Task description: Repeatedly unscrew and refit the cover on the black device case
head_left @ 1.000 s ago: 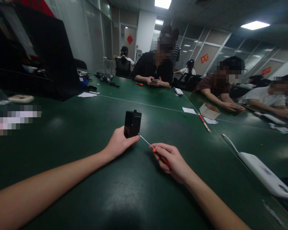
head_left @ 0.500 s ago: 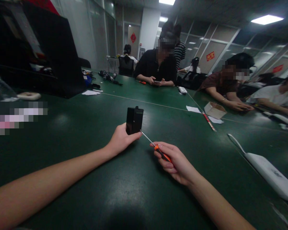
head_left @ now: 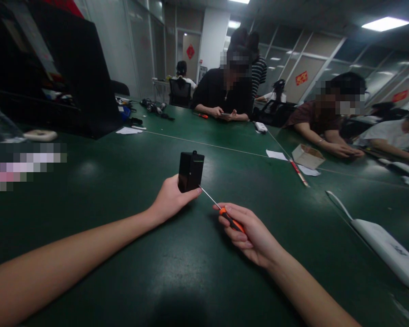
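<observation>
A small black box [head_left: 191,171] with a tab on top stands upright in the middle of the view. My left hand [head_left: 173,196] is closed around its lower left side, the thumb across the bottom front. In my right hand [head_left: 247,229] is a screwdriver [head_left: 232,220] with an orange and black handle, gripped between thumb and fingers. Its thin metal shaft points up and left, and the tip meets the lower right corner of the box, near my left thumb. Whether the tip sits in a screw is too small to tell.
The green table [head_left: 150,272] spreads under both hands. A white power strip [head_left: 385,250] lies at the right. Farther back are an open cardboard box [head_left: 308,156], a red stick-like item [head_left: 299,173] and papers. A big black panel [head_left: 75,72] stands left. Other people sit across.
Both hands, the box and the screwdriver keep nearly the same places. The background has shifted slightly to the right with a small head movement.
</observation>
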{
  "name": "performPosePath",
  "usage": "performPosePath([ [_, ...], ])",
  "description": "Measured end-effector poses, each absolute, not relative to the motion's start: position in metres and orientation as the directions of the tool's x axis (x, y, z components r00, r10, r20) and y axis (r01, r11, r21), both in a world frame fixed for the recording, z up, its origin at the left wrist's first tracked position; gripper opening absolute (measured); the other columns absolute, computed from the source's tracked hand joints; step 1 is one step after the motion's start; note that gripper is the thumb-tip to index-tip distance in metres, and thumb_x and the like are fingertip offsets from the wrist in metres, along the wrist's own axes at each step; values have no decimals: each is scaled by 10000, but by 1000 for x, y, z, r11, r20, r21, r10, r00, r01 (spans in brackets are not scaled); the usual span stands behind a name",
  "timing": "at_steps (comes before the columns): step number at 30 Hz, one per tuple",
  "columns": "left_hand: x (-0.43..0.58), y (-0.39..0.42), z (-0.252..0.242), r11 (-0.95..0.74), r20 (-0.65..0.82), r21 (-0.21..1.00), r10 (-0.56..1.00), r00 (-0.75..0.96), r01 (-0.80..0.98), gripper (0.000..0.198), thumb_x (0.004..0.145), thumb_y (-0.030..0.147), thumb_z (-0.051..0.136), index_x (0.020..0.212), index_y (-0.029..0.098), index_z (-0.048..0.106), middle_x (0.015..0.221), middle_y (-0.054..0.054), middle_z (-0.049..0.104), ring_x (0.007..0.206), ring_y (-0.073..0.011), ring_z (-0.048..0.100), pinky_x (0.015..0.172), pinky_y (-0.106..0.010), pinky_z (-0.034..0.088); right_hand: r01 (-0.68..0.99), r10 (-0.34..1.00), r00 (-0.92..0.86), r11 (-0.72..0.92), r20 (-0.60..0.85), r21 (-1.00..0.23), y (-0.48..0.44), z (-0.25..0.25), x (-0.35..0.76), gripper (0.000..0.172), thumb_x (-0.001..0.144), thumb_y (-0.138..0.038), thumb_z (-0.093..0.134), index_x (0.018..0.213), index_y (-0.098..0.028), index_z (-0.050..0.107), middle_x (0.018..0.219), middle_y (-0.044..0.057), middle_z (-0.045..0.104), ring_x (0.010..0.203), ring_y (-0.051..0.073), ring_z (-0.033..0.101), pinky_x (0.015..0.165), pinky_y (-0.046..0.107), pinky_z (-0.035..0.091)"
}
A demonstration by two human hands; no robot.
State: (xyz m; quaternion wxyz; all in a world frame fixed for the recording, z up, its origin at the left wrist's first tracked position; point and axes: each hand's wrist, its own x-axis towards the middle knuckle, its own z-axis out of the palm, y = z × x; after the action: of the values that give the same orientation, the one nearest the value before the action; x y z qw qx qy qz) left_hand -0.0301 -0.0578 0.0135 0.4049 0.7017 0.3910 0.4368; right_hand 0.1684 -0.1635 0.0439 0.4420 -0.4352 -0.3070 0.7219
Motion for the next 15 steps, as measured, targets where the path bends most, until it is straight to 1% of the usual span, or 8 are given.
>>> performPosePath([
  [10, -30, -59, 14, -346, 275, 914, 912, 305, 210, 326, 744, 413, 726, 896, 135, 649, 842, -82, 719, 785, -240, 678, 704, -343, 517, -371, 901, -247, -427, -356, -825, -163, 46, 171, 177, 900, -272, 584, 1029, -174, 656, 719, -34, 472, 402, -8, 221, 308, 89, 102],
  [15, -31, -59, 13, -319, 247, 935, 899, 362, 155, 337, 763, 424, 715, 920, 134, 646, 799, -68, 717, 759, -229, 683, 705, -337, 518, -385, 899, -256, -431, -354, -816, -164, 48, 172, 174, 908, -269, 574, 1031, -172, 649, 723, -33, 480, 399, -10, 233, 306, 88, 105],
])
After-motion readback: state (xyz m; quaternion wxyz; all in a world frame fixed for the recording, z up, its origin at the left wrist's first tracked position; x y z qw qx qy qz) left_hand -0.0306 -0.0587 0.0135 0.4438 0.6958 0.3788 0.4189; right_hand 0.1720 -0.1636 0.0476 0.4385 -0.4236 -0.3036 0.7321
